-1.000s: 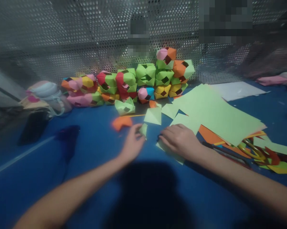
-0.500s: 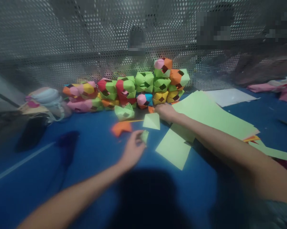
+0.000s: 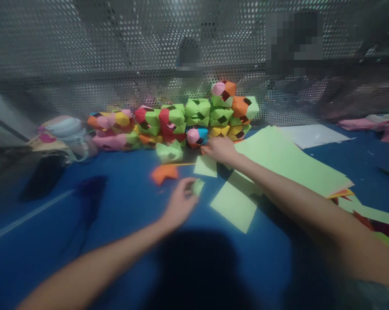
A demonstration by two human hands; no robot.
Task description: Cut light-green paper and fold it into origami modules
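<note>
Near the middle, my left hand [image 3: 181,200] is closed on a small folded green paper [image 3: 197,187]. Farther back, my right hand [image 3: 220,150] has its fingers closed at an orange paper piece [image 3: 206,150], in front of the stacked paper shapes; its fingertips partly cover the piece. A light green folded square [image 3: 206,166] lies between my hands. An orange folded piece [image 3: 164,173] rests left of it, and a green folded shape [image 3: 169,152] stands behind that. Two overlapping pale green sheets [image 3: 235,202] lie below my right forearm.
Colourful stacked paper shapes [image 3: 173,118] line a perforated metal screen [image 3: 132,51]. A large green paper stack [image 3: 284,161] is at right, a white sheet [image 3: 313,135] behind it. A dark phone-like object [image 3: 44,176] and a white strapped item [image 3: 66,131] lie left.
My right hand has shifted slightly left and now covers more of the orange piece. The small green paper in my left hand has turned a little and shows more of its face.
</note>
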